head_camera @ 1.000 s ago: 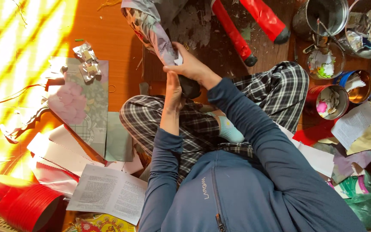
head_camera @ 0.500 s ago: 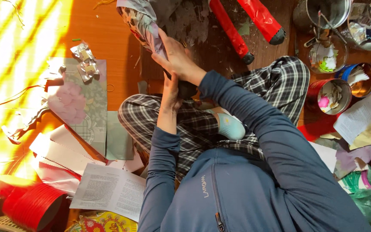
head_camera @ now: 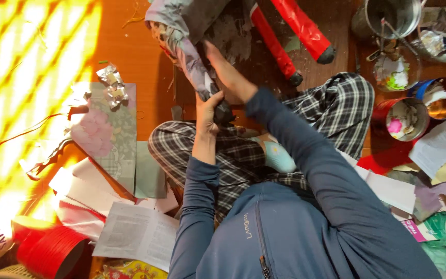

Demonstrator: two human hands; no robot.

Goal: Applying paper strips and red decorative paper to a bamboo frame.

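1. Left hand (head_camera: 206, 111) is wrapped around the lower end of a paper-covered figure (head_camera: 184, 39), fingers closed on it.
2. Right hand (head_camera: 228, 77) presses flat against the same figure just above the left hand; whether it grips, can't tell.
3. The figure lies on the orange floor (head_camera: 125, 41), just beyond the person's crossed, plaid-trousered legs (head_camera: 243, 155).
4. Two red-wrapped sticks (head_camera: 290, 36) lie just right of the figure.
5. Tins of paper scraps (head_camera: 406, 116) stand well right of it.
6. Flowered paper sheet (head_camera: 104, 132) lies left of it; printed pages (head_camera: 135, 232) lie nearer the person.
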